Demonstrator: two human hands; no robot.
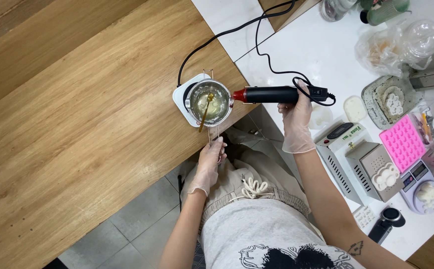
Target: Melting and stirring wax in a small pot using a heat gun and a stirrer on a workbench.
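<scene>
My right hand [297,122], in a clear glove, grips a black heat gun [271,94] whose red nozzle points left at a small metal melting pot [209,102]. The pot holds pale melted liquid and a gold-coloured spoon [206,112], and it sits on a small white heater plate [181,95] at the corner of the wooden table [77,124]. My left hand [208,164], also gloved, pinches the pot's wire handle [214,134] just below the pot.
A white counter [321,55] on the right carries a pink silicone mould [402,142], grey metal boxes [371,167], a small scale [421,187], a dish of white moulded pieces [388,102] and plastic bags [391,45]. Black cords [257,35] trail across the counter. Grey floor tiles lie below.
</scene>
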